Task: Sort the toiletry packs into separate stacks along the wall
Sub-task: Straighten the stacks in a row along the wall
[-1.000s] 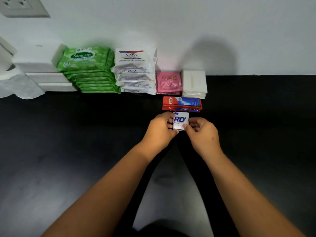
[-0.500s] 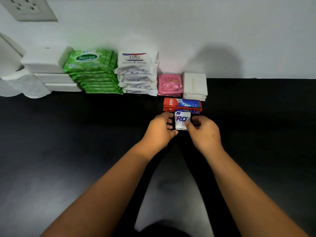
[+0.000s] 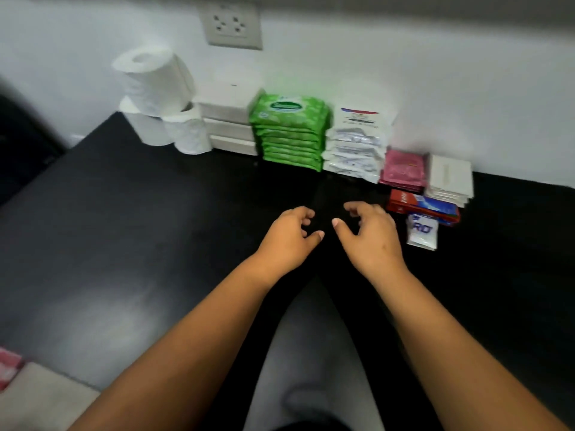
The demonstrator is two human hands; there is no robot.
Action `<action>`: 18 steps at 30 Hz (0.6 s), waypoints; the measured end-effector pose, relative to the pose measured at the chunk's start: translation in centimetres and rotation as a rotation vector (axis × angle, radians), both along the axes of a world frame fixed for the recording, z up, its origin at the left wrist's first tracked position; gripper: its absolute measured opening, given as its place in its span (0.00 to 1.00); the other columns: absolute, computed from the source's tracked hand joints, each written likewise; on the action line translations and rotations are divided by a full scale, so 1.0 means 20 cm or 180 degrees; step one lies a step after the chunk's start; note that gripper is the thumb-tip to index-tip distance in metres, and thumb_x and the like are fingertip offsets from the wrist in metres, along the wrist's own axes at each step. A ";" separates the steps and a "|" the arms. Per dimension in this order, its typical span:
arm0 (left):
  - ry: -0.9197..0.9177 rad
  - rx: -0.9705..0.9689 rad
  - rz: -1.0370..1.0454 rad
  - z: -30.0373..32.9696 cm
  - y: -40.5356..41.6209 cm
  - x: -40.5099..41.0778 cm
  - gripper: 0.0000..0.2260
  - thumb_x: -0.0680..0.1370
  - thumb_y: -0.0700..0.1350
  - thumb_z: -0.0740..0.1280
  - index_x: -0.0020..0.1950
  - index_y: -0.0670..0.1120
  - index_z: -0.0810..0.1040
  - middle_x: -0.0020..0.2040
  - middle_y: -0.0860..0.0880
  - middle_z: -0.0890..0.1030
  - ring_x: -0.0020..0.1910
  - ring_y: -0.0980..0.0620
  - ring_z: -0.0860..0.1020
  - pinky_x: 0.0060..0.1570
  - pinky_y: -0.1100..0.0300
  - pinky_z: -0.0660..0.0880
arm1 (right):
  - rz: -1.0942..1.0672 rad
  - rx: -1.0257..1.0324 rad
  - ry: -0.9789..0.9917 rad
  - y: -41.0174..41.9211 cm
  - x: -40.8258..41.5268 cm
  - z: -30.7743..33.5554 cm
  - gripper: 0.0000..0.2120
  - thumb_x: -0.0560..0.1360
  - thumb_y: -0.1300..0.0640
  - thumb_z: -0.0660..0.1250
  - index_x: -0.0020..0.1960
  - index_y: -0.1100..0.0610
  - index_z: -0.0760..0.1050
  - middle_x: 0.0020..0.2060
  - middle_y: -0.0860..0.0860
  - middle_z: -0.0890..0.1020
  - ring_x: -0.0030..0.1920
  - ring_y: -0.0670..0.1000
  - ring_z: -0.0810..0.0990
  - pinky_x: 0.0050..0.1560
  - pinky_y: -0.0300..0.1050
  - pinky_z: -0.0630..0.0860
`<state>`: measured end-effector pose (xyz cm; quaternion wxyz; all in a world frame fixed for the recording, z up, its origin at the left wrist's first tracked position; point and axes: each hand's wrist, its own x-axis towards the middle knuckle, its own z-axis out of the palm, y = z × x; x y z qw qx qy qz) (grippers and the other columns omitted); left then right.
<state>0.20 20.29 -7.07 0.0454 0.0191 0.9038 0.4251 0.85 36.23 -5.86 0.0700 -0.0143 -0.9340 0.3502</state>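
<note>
Stacks line the wall: white boxes (image 3: 229, 119), green wipe packs (image 3: 289, 129), white wipe packs (image 3: 357, 144), pink sachets (image 3: 404, 169) and white sachets (image 3: 451, 177). In front of them lie red-and-blue toothpaste boxes (image 3: 423, 205) and a small white-and-blue sachet stack (image 3: 422, 231). My left hand (image 3: 287, 236) and my right hand (image 3: 368, 234) hover over the black table, fingers loosely curled, holding nothing. The right hand is just left of the sachet stack, apart from it.
Toilet paper rolls (image 3: 158, 101) stand at the far left by the wall, under a wall socket (image 3: 231, 24). The black table (image 3: 124, 244) ends at a left edge. A beige and pink item (image 3: 18, 387) shows at the bottom left.
Both hands have let go of the white-and-blue sachet stack and drawn back left of it. The camera has swung left, bringing the toilet rolls and socket into view.
</note>
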 end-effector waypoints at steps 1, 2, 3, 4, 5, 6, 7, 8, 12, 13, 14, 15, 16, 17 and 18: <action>0.0026 -0.0028 0.0076 0.02 -0.09 0.02 0.20 0.74 0.48 0.71 0.65 0.48 0.74 0.57 0.49 0.75 0.44 0.57 0.76 0.44 0.67 0.70 | 0.0099 -0.0016 -0.0027 -0.08 0.00 0.01 0.19 0.73 0.47 0.68 0.62 0.52 0.76 0.54 0.54 0.78 0.55 0.57 0.77 0.58 0.53 0.74; 0.0044 -0.0056 0.0141 0.03 -0.17 0.03 0.20 0.75 0.49 0.71 0.65 0.48 0.74 0.57 0.50 0.75 0.43 0.58 0.75 0.44 0.67 0.70 | 0.0177 -0.0034 -0.0059 -0.16 0.00 0.02 0.19 0.73 0.47 0.68 0.62 0.52 0.76 0.54 0.53 0.78 0.55 0.57 0.76 0.59 0.53 0.75; 0.0067 -0.0080 0.0219 0.05 -0.27 0.05 0.20 0.75 0.49 0.71 0.65 0.48 0.74 0.57 0.50 0.75 0.43 0.58 0.75 0.44 0.67 0.70 | 0.0262 -0.0050 -0.0086 -0.25 0.00 0.03 0.19 0.73 0.47 0.68 0.63 0.52 0.76 0.54 0.52 0.78 0.55 0.56 0.76 0.59 0.53 0.75; 0.0075 -0.0095 0.0289 0.06 -0.37 0.07 0.20 0.75 0.49 0.71 0.65 0.48 0.73 0.57 0.50 0.76 0.43 0.58 0.75 0.43 0.68 0.70 | 0.0329 -0.0065 -0.0110 -0.34 0.00 0.04 0.20 0.73 0.46 0.68 0.63 0.51 0.75 0.54 0.52 0.77 0.55 0.56 0.76 0.59 0.54 0.75; 0.0085 -0.0112 0.0358 0.08 -0.48 0.08 0.20 0.75 0.49 0.71 0.65 0.48 0.73 0.57 0.51 0.76 0.43 0.58 0.75 0.43 0.67 0.69 | 0.0388 -0.0079 -0.0127 -0.45 0.00 0.06 0.20 0.73 0.46 0.68 0.63 0.51 0.75 0.54 0.51 0.77 0.55 0.56 0.76 0.59 0.54 0.75; 0.0097 -0.0127 0.0410 0.10 -0.59 0.10 0.20 0.75 0.50 0.71 0.66 0.48 0.73 0.57 0.51 0.76 0.43 0.58 0.76 0.43 0.67 0.69 | 0.0432 -0.0109 -0.0136 -0.54 -0.01 0.07 0.20 0.73 0.46 0.68 0.63 0.51 0.75 0.54 0.51 0.77 0.56 0.56 0.77 0.59 0.54 0.75; 0.0099 -0.0142 0.0452 0.12 -0.68 0.10 0.20 0.75 0.50 0.70 0.66 0.48 0.73 0.58 0.50 0.76 0.44 0.58 0.76 0.44 0.66 0.70 | 0.0468 -0.0145 -0.0142 -0.63 -0.01 0.08 0.20 0.73 0.46 0.68 0.63 0.50 0.75 0.54 0.51 0.77 0.56 0.56 0.77 0.59 0.54 0.75; 0.0110 -0.0156 0.0495 0.14 -0.80 0.12 0.20 0.75 0.50 0.70 0.66 0.48 0.73 0.58 0.50 0.76 0.45 0.57 0.76 0.45 0.65 0.71 | 0.0512 -0.0187 -0.0147 -0.74 -0.01 0.09 0.20 0.73 0.46 0.69 0.63 0.50 0.75 0.54 0.50 0.77 0.56 0.55 0.77 0.59 0.54 0.75; 0.0149 -0.0175 0.0602 0.20 -1.25 0.13 0.19 0.75 0.51 0.70 0.64 0.48 0.74 0.57 0.50 0.76 0.46 0.55 0.78 0.47 0.62 0.74 | 0.0463 -0.0454 -0.0212 -1.13 -0.03 0.14 0.19 0.73 0.46 0.70 0.62 0.50 0.75 0.54 0.49 0.77 0.55 0.52 0.77 0.59 0.51 0.75; 0.0147 -0.0179 0.0605 0.21 -1.37 0.13 0.19 0.75 0.51 0.70 0.64 0.48 0.74 0.57 0.50 0.76 0.47 0.55 0.78 0.47 0.62 0.74 | 0.0383 -0.0566 -0.0223 -1.22 -0.04 0.14 0.19 0.73 0.47 0.70 0.62 0.50 0.75 0.54 0.48 0.77 0.54 0.51 0.77 0.58 0.48 0.75; 0.0141 -0.0181 0.0609 0.23 -1.47 0.13 0.19 0.75 0.51 0.70 0.64 0.48 0.74 0.57 0.50 0.76 0.47 0.54 0.78 0.47 0.61 0.75 | 0.0301 -0.0679 -0.0225 -1.31 -0.04 0.15 0.18 0.73 0.47 0.70 0.61 0.50 0.75 0.54 0.48 0.77 0.53 0.49 0.77 0.57 0.46 0.75; 0.0134 -0.0179 0.0614 0.24 -1.58 0.13 0.19 0.75 0.51 0.70 0.64 0.48 0.74 0.57 0.50 0.76 0.47 0.54 0.77 0.48 0.61 0.75 | 0.0233 -0.0780 -0.0219 -1.39 -0.04 0.16 0.18 0.73 0.47 0.70 0.61 0.50 0.75 0.54 0.48 0.78 0.52 0.48 0.77 0.55 0.44 0.75; 0.0128 -0.0171 0.0619 0.26 -1.67 0.13 0.19 0.75 0.51 0.70 0.64 0.47 0.74 0.57 0.49 0.76 0.47 0.54 0.77 0.48 0.60 0.75 | 0.0181 -0.0879 -0.0215 -1.46 -0.04 0.16 0.17 0.73 0.48 0.70 0.61 0.50 0.75 0.54 0.48 0.78 0.51 0.47 0.77 0.54 0.43 0.74; 0.0129 -0.0159 0.0634 0.27 -1.75 0.13 0.19 0.76 0.51 0.70 0.64 0.47 0.74 0.57 0.49 0.76 0.47 0.53 0.77 0.48 0.60 0.75 | 0.0145 -0.0969 -0.0212 -1.51 -0.04 0.17 0.17 0.73 0.48 0.70 0.61 0.50 0.75 0.54 0.49 0.78 0.50 0.47 0.77 0.54 0.44 0.75; 0.0135 -0.0140 0.0662 0.29 -1.83 0.13 0.18 0.76 0.51 0.70 0.63 0.47 0.74 0.57 0.49 0.76 0.47 0.53 0.77 0.47 0.61 0.74 | 0.0111 -0.1059 -0.0213 -1.57 -0.04 0.17 0.17 0.73 0.48 0.70 0.60 0.50 0.75 0.53 0.49 0.78 0.51 0.48 0.77 0.55 0.46 0.76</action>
